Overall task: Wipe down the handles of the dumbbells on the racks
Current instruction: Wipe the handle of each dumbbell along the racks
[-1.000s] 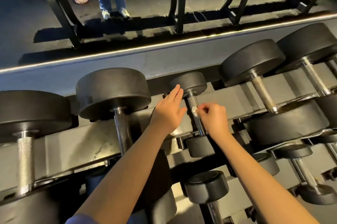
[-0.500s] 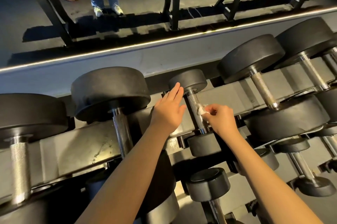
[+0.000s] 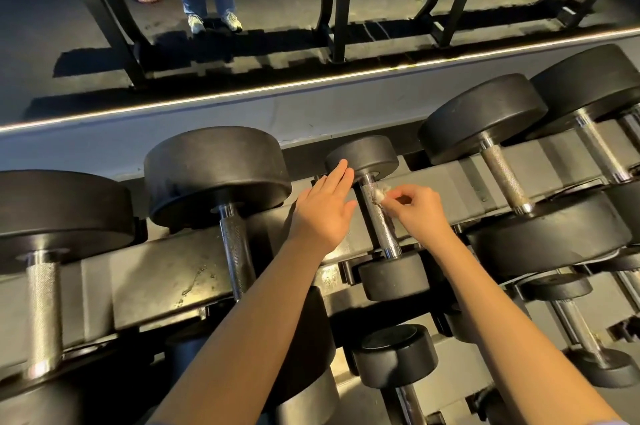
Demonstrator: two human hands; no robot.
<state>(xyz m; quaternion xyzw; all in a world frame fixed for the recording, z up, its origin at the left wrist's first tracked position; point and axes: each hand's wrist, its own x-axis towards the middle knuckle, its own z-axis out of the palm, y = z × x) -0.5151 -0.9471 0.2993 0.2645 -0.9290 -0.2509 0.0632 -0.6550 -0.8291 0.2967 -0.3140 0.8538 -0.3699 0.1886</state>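
Tissue wad point(image 3: 380, 192) against the handle point(image 3: 381, 227) of the small dumbbell point(image 3: 393, 277) on the rack point(image 3: 156, 279), we pinch it in our right hand point(image 3: 420, 213), left hand point(image 3: 323, 213) flat, straight fingers point(image 3: 341, 166) touching the far head point(image 3: 370, 152).

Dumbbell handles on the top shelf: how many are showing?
5 clearly, left to right: far-left handle, second handle, small handle touched by the cloth, fourth handle, fifth handle. Another may be cut off at the right edge.

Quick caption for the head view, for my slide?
Right hand pinches a white wad against the small dumbbell's handle while left hand lies open beside it.
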